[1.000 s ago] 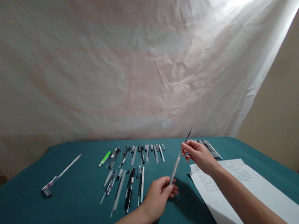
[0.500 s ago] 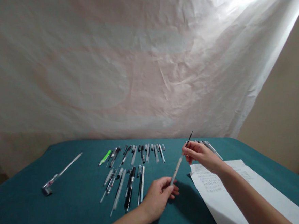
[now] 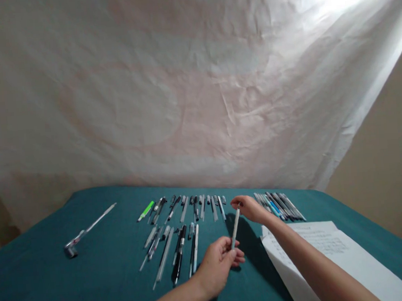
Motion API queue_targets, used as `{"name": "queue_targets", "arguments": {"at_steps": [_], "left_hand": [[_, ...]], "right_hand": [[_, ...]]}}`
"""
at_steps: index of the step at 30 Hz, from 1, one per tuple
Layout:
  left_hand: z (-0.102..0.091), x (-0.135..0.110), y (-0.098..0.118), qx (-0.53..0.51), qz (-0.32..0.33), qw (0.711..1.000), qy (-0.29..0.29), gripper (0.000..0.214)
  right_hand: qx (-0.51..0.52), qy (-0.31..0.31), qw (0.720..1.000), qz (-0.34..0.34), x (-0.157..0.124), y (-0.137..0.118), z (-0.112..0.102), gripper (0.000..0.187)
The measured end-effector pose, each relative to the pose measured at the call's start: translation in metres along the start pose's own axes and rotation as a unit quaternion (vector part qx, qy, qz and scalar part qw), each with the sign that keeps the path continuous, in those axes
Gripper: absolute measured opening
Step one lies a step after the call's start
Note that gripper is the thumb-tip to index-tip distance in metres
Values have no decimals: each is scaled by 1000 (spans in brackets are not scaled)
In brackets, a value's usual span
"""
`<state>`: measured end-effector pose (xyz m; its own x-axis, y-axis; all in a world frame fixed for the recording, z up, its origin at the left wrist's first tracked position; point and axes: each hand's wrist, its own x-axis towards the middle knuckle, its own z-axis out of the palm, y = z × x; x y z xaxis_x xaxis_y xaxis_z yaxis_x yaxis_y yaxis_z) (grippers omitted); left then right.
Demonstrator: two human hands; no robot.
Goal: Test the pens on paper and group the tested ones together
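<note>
A slim, pale pen barrel (image 3: 236, 228) stands tilted upward, its lower end in the closed fingers of my left hand (image 3: 218, 264). At the barrel's upper end is my right hand (image 3: 249, 208), with its fingers drawn together. Whether those fingers touch the barrel or hold a small part is hidden. Left of my left hand lie a white pen (image 3: 196, 248), a black pen (image 3: 179, 255) and a clear barrel (image 3: 165, 255) among thin refills and caps. All rest on the green cloth (image 3: 103, 285).
A row of pen parts, caps and a green pen (image 3: 146, 210) lies farther back. Several pens (image 3: 281, 206) are bunched at the back right. Written paper sheets (image 3: 335, 246) lie under my right forearm. At far left is a clear pouch-like wrapper (image 3: 72, 249). A pale sheet (image 3: 197, 100) hangs behind.
My right hand has moved left and slightly down at the barrel's top; the dark-tipped refill it held is no longer visible. The barrel is more upright in my left hand. The view has shifted slightly.
</note>
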<state>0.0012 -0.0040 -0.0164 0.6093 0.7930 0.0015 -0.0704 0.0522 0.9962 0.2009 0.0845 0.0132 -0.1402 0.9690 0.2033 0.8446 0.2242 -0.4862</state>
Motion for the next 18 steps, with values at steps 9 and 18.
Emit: {"name": "queue_targets", "arguments": {"at_steps": [9, 18], "left_hand": [[0, -2, 2, -18, 3, 1000, 4, 13], [-1, -3, 0, -27, 5, 1000, 3, 14]], "right_hand": [[-115, 16, 993, 19, 41, 5, 37, 16], [-150, -17, 988, 34, 38, 7, 36, 13]]}}
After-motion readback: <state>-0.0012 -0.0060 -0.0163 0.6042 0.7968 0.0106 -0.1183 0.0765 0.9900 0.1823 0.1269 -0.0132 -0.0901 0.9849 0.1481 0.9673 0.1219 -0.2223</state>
